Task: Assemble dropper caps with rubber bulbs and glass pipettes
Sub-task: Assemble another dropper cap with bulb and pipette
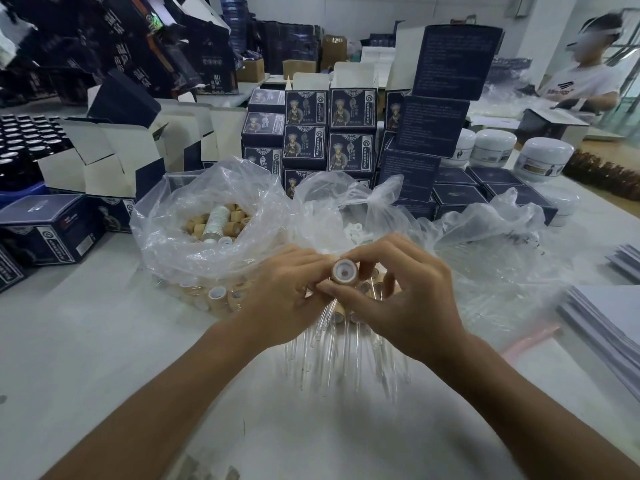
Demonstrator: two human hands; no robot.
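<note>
Both hands meet over the table's middle around one wooden dropper cap (344,270), its white-lined open end facing me. My left hand (284,292) pinches its left side. My right hand (398,289) holds it from the right and below with thumb and fingers. Beneath the hands lie several assembled droppers (332,344) with glass pipettes pointing toward me. A clear bag (180,244) at the left holds several wooden caps (235,216). A second bag behind the hands holds white rubber bulbs (355,232). Whether a bulb sits in the held cap is hidden.
Dark blue product boxes (329,133) are stacked behind the bags, with open white-lined cartons (114,157) at the left. White jars (540,157) stand at the back right. Sheets of paper (602,317) lie at the right edge. A person (585,81) stands at the far right.
</note>
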